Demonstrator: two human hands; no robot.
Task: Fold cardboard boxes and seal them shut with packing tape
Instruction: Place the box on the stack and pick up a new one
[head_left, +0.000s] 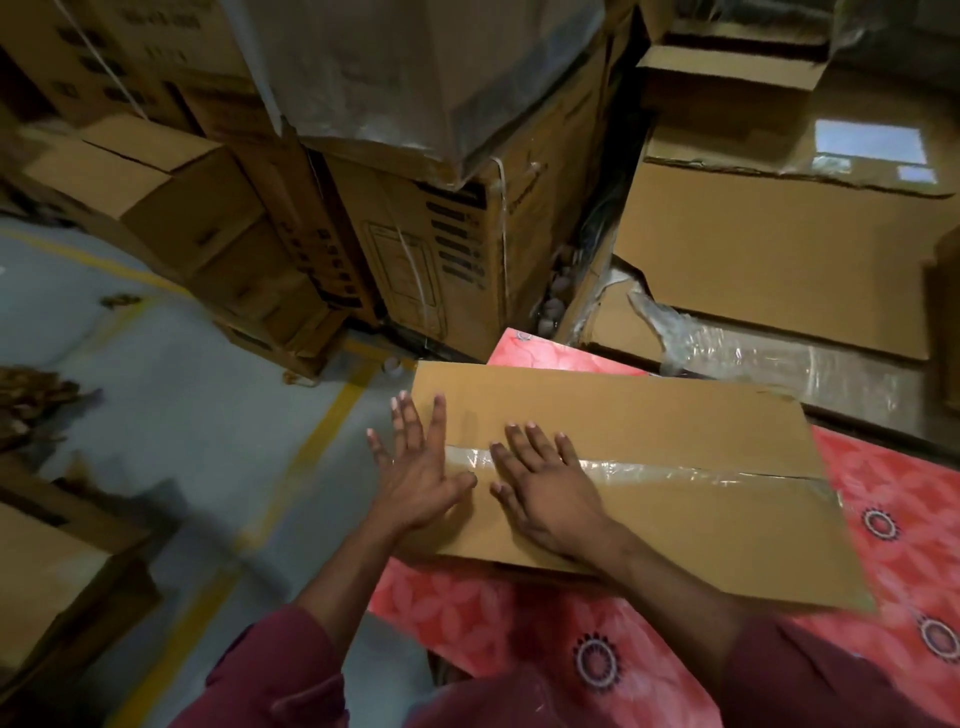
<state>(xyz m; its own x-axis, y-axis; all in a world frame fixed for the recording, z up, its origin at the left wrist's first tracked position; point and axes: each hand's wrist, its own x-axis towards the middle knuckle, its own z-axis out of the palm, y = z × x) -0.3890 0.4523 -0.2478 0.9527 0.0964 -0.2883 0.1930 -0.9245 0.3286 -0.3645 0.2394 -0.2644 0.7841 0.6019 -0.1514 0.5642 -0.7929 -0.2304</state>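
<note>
A closed cardboard box (649, 467) lies a little right of the middle of the view, on a red patterned cloth (545, 618) that shows past its edges at 12, 3 and 6 o'clock. A strip of clear tape (675, 470) runs along the seam of its top, from the left edge across to the right edge, where it looks wrinkled.

Both forearms reach in from 6 o'clock, with dark red sleeves (275, 675) pushed up near the elbows. The right hand (545, 483) lies flat, palm down, on the box top, its fingers spread and straight over the left end of the tape. The left hand (421, 467) is also wide and flat, fingers fanned toward 12 o'clock; it sits at the box's left edge, with its thumb on the top near the tape and its outer fingers past the edge. Neither hand holds anything.

Left of the box, from 7 to 10 o'clock, there is bare grey floor (171, 395) with a yellow line (322, 436). At 12 o'clock, a stack of printed boxes (441, 260) stands close behind the cloth. From 1 to 3 o'clock, flat cardboard sheets (779, 260) and clear plastic wrap (753, 358) lie just beyond the box's far edge. More cardboard (52, 571) sits at 8 o'clock.
</note>
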